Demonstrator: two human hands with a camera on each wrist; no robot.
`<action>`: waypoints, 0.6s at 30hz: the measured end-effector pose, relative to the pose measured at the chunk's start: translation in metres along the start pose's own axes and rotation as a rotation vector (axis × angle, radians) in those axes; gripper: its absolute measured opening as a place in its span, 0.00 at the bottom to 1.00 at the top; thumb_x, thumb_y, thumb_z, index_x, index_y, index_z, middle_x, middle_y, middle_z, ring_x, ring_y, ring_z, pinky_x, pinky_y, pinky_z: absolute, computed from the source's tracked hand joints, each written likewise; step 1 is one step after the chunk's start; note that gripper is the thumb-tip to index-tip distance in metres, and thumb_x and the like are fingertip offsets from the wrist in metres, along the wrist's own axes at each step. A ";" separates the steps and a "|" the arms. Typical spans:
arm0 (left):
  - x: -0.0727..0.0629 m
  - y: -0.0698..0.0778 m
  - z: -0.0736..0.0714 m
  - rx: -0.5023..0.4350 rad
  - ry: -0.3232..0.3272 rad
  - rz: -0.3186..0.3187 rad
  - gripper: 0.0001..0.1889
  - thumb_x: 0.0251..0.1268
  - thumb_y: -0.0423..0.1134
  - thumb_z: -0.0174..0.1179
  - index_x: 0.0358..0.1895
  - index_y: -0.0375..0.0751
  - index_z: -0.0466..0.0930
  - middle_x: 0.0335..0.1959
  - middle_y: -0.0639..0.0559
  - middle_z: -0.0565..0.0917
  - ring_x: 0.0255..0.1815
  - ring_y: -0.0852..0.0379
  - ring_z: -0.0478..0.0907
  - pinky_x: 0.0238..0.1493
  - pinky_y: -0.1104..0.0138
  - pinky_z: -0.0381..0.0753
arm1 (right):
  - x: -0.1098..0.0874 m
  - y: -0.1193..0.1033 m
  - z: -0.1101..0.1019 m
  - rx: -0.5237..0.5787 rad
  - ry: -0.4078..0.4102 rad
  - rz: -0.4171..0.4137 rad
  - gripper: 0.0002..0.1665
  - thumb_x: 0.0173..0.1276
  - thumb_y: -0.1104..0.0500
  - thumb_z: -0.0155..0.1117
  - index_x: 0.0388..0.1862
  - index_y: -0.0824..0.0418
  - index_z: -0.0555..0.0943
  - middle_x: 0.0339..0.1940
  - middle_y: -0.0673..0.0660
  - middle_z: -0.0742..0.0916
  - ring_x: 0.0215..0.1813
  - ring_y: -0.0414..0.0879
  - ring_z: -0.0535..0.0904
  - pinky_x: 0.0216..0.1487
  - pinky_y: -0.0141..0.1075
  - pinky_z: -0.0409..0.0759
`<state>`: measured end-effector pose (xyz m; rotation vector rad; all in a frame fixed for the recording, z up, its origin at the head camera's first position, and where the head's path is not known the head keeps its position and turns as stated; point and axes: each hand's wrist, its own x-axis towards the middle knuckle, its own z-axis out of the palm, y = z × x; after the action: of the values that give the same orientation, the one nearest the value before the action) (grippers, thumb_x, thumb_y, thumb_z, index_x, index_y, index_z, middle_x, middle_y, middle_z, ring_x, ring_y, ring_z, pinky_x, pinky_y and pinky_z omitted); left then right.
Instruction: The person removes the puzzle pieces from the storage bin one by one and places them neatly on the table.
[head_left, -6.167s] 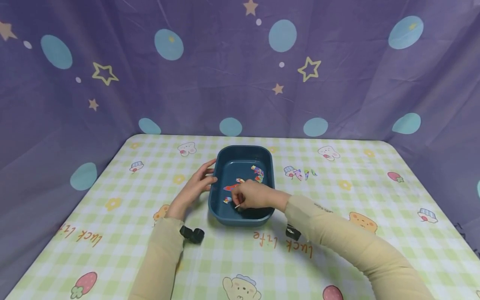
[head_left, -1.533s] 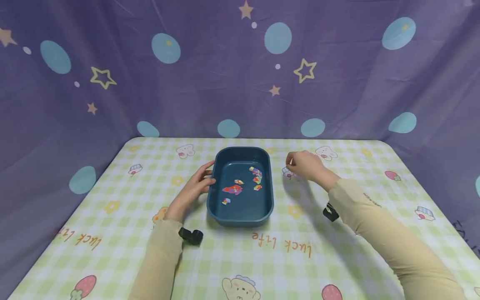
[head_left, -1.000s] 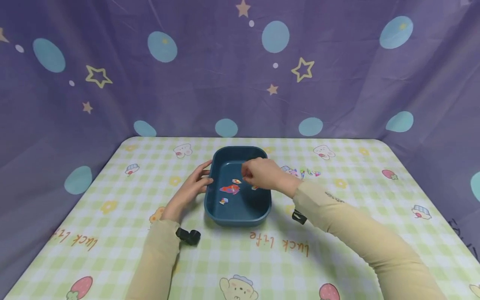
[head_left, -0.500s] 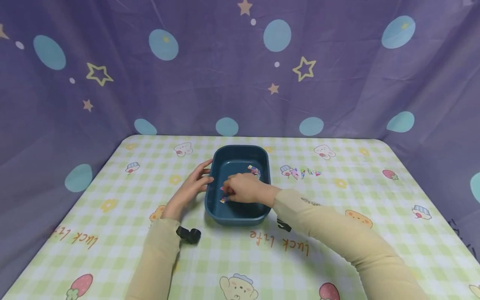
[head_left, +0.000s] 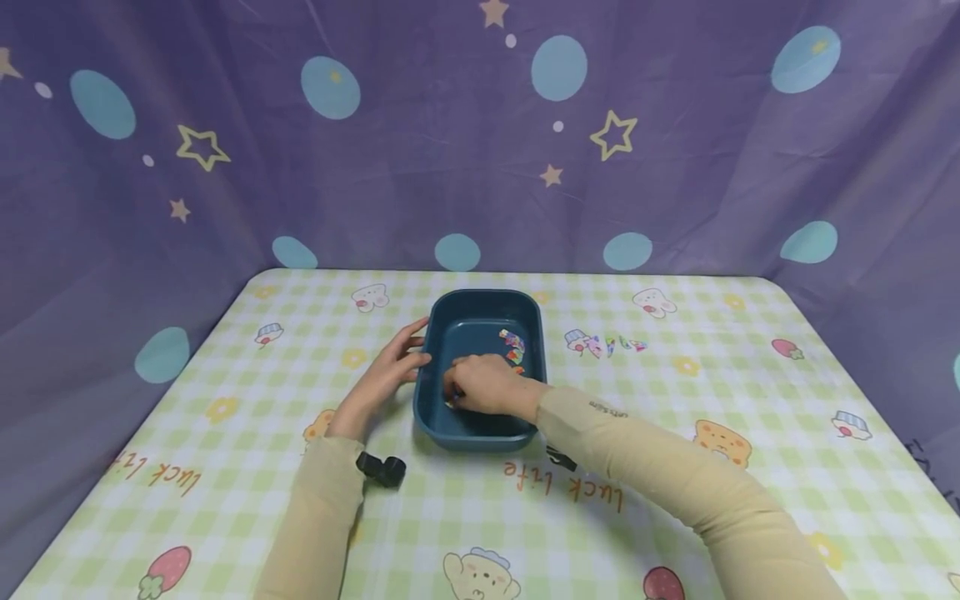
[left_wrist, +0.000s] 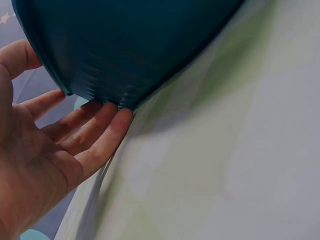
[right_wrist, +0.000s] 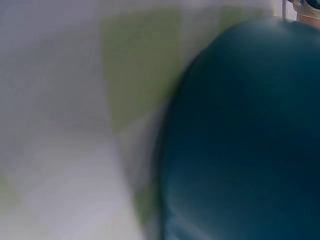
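Observation:
A dark teal rectangular bin [head_left: 480, 443] stands on the checked tablecloth. Inside it, small flat colourful cutouts [head_left: 513, 340] lie along the right side. My right hand [head_left: 486, 385] reaches down into the bin, its fingers bent toward the floor at the left. A pale bit of a cutout [head_left: 449, 405] shows just below the fingertips; whether they pinch it is hidden. Against the bin's left wall rest the fingertips of my left hand [head_left: 387, 371], extended and spread. The left wrist view shows those fingers on the outer wall [left_wrist: 125, 45]; the right wrist view shows only the bin's outside [right_wrist: 240, 140].
Several more cutouts [head_left: 594, 346] lie in a short row on the tablecloth [head_left: 637, 542], right of the bin. A purple curtain [head_left: 480, 200] with stars and dots hangs behind the table. Printed cupcakes, bears and lettering pattern the cloth.
My right hand has come from the cutouts on the table back into the bin and moved to its left side. The row outside has gained a cutout. My left hand stays put.

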<state>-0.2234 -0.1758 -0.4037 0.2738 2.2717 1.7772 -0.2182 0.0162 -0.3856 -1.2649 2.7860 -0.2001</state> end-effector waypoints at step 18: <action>0.001 -0.001 0.001 0.031 0.016 -0.012 0.31 0.64 0.41 0.49 0.70 0.60 0.51 0.64 0.41 0.61 0.60 0.46 0.65 0.52 0.56 0.73 | -0.002 0.000 -0.005 0.087 -0.044 0.029 0.08 0.56 0.52 0.67 0.28 0.49 0.76 0.26 0.43 0.79 0.31 0.37 0.75 0.28 0.31 0.72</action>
<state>-0.2237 -0.1752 -0.4053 0.2527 2.3088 1.7459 -0.2176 0.0184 -0.3804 -1.1939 2.7245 -0.2845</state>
